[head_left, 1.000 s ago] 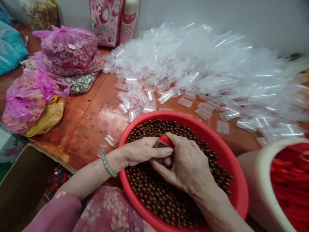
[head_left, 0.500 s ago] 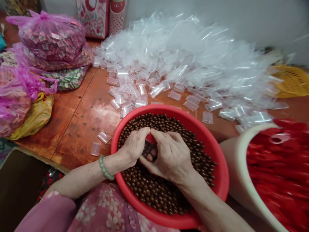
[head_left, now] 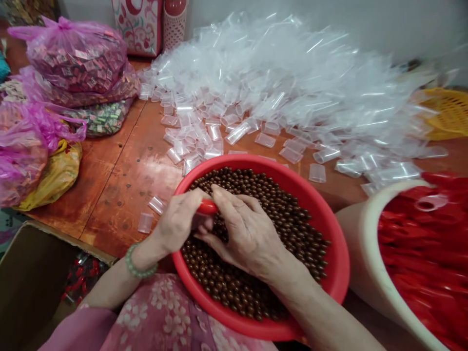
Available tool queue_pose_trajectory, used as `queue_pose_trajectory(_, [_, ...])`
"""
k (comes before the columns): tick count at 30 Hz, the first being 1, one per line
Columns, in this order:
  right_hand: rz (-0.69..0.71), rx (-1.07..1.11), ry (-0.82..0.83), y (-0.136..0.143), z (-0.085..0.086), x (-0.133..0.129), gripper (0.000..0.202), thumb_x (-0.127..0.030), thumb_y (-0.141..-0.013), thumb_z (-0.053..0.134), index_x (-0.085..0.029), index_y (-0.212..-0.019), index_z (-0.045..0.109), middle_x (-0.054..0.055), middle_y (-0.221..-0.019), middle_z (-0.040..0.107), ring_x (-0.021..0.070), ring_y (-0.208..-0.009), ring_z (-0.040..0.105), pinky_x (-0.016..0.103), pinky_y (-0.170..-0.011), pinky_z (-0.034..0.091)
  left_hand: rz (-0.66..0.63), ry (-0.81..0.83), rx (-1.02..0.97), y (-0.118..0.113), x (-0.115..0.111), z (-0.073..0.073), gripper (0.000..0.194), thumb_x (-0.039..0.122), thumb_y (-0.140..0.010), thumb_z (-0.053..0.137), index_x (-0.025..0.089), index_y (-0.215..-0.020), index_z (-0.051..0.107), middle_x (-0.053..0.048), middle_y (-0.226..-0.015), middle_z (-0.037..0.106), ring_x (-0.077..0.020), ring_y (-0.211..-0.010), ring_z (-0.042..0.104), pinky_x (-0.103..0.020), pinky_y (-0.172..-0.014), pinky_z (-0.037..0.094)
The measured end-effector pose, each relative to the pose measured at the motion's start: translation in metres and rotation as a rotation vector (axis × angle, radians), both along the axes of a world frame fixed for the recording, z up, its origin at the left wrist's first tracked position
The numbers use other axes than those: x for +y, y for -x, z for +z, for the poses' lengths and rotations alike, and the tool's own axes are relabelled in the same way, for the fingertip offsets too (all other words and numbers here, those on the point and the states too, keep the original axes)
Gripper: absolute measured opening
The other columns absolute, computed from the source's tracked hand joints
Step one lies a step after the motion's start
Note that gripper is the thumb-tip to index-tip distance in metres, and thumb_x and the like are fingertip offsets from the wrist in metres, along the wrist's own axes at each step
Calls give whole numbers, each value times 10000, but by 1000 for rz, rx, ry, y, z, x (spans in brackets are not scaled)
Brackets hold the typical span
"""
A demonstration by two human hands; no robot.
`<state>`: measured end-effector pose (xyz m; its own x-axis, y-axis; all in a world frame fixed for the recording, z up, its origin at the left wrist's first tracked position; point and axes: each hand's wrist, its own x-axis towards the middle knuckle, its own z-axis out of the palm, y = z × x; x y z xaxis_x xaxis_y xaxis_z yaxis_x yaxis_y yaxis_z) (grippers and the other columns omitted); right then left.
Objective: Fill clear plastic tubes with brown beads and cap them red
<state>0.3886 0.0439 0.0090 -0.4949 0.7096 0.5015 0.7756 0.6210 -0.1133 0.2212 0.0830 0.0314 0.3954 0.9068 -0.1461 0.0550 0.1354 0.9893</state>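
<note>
A red basin (head_left: 338, 273) of glossy brown balls (head_left: 234, 297) sits in front of me. Over its left side, my left hand (head_left: 177, 222) is closed around a small clear container with a red cap (head_left: 207, 206); the fingers hide most of its body. Close beside it, my right hand (head_left: 246, 234) hovers over the balls, its thumb apart from its curved fingers. I see nothing held in that hand, though its palm side is partly hidden.
Clear plastic sleeves (head_left: 256, 87) are heaped across the back of the table (head_left: 109, 195). Pink bags of small packets (head_left: 76, 63) stand at left, above a cardboard box (head_left: 25, 273) with red-capped pieces. A pale bucket (head_left: 360, 234) of red parts (head_left: 427, 258) is at right.
My left hand has moved left and toward me with the red-capped container, which was between both hands. My right hand has come away from it and stays over the basin.
</note>
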Motion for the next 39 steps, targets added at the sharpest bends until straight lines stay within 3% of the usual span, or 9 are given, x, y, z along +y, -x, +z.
queue_pose_trajectory(2, [0,-5,39,-4,-2,-2,714,-324,-871,650,-14,-1418,313,273,-1258,603,319,-1178,584,436,-885,504,84,-189,162,36,0,-5,401,395,-965,330,155,-840,627,-36,-680,647,-137,-575,597,-254,-566,498])
queue_pose_trajectory(5, [-38,-39,105,-9,-6,-3,590,-274,-880,643,-48,-1369,404,237,-1192,649,304,-1080,634,422,-848,525,275,-410,850,96,4,-20,421,402,-963,320,158,-875,652,-75,-761,681,-193,-700,646,-317,-687,505])
queue_pose_trajectory(7, [-44,-44,139,-12,-8,-3,530,-258,-891,624,-75,-1352,435,218,-1172,662,295,-1034,651,422,-836,533,225,-429,1269,131,7,-31,443,418,-961,323,140,-918,665,-120,-796,697,-266,-786,672,-401,-761,507])
queue_pose_trajectory(10, [-45,-40,171,-13,-10,-2,486,-251,-901,605,-98,-1339,462,206,-1178,662,296,-1031,651,430,-837,536,133,-533,1437,156,3,-46,529,481,-956,324,79,-1145,613,-232,-1162,653,-370,-1147,590,-530,-947,453])
queue_pose_trajectory(18, [-55,-97,218,-12,-14,2,333,-259,-918,586,-67,-1190,574,191,-1146,679,273,-981,657,400,-827,553,-315,-649,1159,104,-37,-86,849,602,-832,546,175,-1511,268,-256,-1602,97,-448,-1464,156,-656,-1111,234])
queue_pose_trajectory(27, [-68,-108,252,-11,-14,3,219,-250,-938,547,-111,-1078,642,169,-1102,700,240,-900,682,381,-792,566,-258,-771,1108,85,21,-128,396,174,-911,470,247,-1277,600,-195,-1418,484,-347,-1270,467,-560,-995,422])
queue_pose_trajectory(31, [-84,-86,269,-13,-12,3,205,-234,-931,553,-110,-1058,655,165,-1068,710,250,-899,694,397,-790,579,-11,-696,909,82,59,-118,322,167,-924,428,194,-1145,659,-157,-1223,620,-276,-1135,549,-508,-970,454])
queue_pose_trajectory(35, [-104,64,282,-15,-8,3,212,-203,-923,559,-124,-1097,648,158,-1079,707,257,-967,687,425,-852,580,262,-648,589,70,67,-78,296,213,-944,420,161,-1171,604,-107,-1159,639,-187,-1058,605,-379,-960,494])
queue_pose_trajectory(39, [-11,442,395,-18,5,5,245,-199,-934,554,-174,-1173,599,108,-1116,695,197,-1040,662,360,-920,560,-4,-553,217,40,41,-28,261,219,-913,525,201,-1145,644,-77,-1170,666,-181,-1101,618,-332,-992,487])
